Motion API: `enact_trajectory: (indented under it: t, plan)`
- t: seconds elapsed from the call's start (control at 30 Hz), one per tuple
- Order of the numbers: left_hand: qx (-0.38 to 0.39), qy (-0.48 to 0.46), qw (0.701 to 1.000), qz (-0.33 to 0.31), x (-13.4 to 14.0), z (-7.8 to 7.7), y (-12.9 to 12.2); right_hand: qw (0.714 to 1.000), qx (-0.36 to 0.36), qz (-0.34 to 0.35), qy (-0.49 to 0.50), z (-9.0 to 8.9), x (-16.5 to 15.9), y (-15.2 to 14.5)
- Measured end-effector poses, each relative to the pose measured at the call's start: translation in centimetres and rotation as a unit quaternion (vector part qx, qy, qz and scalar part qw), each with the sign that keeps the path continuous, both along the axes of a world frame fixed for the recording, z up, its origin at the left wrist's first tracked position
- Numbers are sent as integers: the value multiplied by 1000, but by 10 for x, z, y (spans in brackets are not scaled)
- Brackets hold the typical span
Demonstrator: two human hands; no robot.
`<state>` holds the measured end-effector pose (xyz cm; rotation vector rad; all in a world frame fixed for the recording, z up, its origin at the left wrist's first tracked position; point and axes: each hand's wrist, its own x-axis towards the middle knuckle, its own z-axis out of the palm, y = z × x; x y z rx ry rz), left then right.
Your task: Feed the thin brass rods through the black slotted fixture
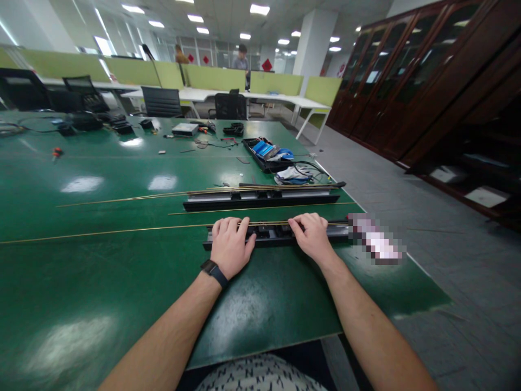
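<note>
A black rail (266,242) with a silvery channel lies crosswise on the green table before me. Along its far edge runs a thin brass-coloured rod (163,229), which reaches far out to the left. My left hand (230,247), with a dark wristband, is closed over the rail's left part, its fingertips curled over the far edge by the rod. Near the rail's right part, my right hand (312,234) pinches the rod between thumb and forefinger; its fingertips are partly hidden. Dark blocks (264,232) sit in the channel between my hands.
Beyond lies a second black rail (260,202) with more thin rods (134,200). A black tray (260,161) with blue items and some gloves (293,175) stand behind it. A pixelated object (376,239) lies near the right table edge. A person (241,58) is far off.
</note>
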<state>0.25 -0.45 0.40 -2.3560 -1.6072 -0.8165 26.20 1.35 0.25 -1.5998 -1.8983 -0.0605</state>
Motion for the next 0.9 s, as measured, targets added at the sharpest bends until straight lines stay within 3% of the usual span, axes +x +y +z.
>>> enact_trajectory:
  t: [0.9]
  plan:
    - [6,0,1000,1,0,-1,0,1000,-2,7,-1,0,2,1]
